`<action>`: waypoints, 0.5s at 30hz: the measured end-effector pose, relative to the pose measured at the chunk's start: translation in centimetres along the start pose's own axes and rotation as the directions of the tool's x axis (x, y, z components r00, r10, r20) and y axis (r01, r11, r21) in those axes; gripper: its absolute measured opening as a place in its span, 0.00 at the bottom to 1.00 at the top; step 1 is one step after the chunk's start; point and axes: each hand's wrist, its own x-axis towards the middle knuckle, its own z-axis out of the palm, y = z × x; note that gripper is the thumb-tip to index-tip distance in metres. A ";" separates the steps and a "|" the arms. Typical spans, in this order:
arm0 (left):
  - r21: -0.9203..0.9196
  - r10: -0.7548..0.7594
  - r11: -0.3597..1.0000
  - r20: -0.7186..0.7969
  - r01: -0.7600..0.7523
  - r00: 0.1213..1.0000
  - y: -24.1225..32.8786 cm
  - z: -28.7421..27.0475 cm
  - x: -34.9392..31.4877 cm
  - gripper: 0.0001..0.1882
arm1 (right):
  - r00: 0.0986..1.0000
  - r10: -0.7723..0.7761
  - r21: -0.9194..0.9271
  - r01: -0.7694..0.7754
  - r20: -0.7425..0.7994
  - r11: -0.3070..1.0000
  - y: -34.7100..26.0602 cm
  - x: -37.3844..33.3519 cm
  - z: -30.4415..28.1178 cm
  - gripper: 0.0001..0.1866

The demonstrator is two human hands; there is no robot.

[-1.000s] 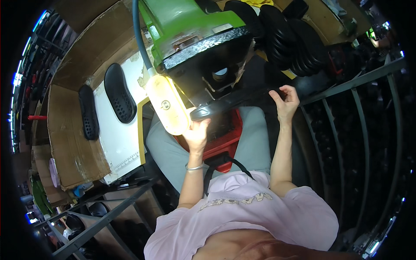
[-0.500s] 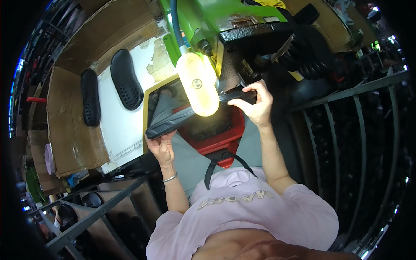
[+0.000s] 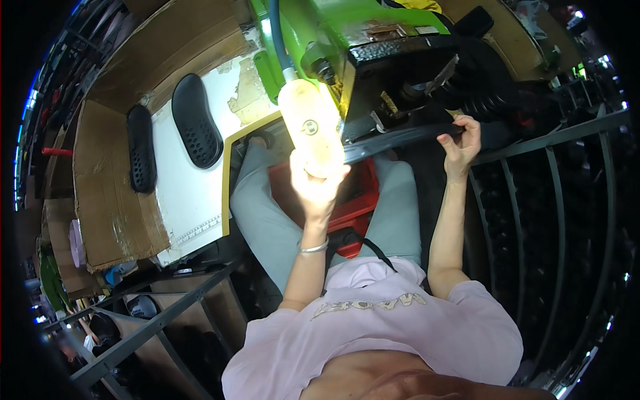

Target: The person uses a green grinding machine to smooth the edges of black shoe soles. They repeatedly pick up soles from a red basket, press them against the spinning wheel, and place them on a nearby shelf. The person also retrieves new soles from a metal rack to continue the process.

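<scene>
A long black shoe sole [image 3: 400, 138] is held edge-on between my two hands, below the dark working part of a green machine [image 3: 393, 21]. At the sole's left end, my left hand [image 3: 317, 190] is closed on it, partly behind a bright lamp [image 3: 308, 127] whose glare washes out the fingers. My right hand [image 3: 461, 150] pinches the right end between thumb and fingers. The middle of the sole lies close to the machine's metal parts; I cannot tell whether they touch.
Two black soles, one wide [image 3: 197, 123] and one narrower [image 3: 141, 150], lie on a white tabletop [image 3: 193, 193] inside cardboard walls [image 3: 113, 200] at the left. A red plastic piece [image 3: 357, 217] is between my knees. Metal racks [image 3: 557, 167] flank both sides.
Both hands have carried the sole to the right along the machine. My left hand has come in beneath the lamp, while my right hand has moved farther out to the right.
</scene>
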 end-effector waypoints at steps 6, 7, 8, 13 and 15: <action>0.164 0.168 0.971 0.062 -0.176 0.984 -0.3 1.3 0.7 0.24 | 0.999 -0.004 -0.076 0.007 0.032 0.997 -0.9 1.6 -0.5 0.27; 0.081 0.094 0.992 0.026 -0.096 0.995 -1.2 0.5 0.3 0.24 | 0.999 0.004 -0.094 0.000 0.044 0.996 -1.2 1.5 -0.1 0.26; 0.069 0.082 0.994 -0.001 -0.082 0.997 -1.8 -0.4 0.1 0.25 | 0.998 0.012 -0.111 -0.006 0.057 0.994 -1.4 1.4 0.5 0.26; 0.009 -0.016 1.000 -0.127 0.018 0.992 -0.4 -3.5 0.0 0.18 | 0.988 0.126 -0.106 -0.116 0.088 0.988 -2.6 0.4 4.0 0.25; -0.056 -0.019 0.998 -0.143 0.011 0.989 0.8 -4.9 0.3 0.19 | 0.979 0.157 -0.085 -0.147 0.127 0.985 -2.6 -0.3 5.4 0.26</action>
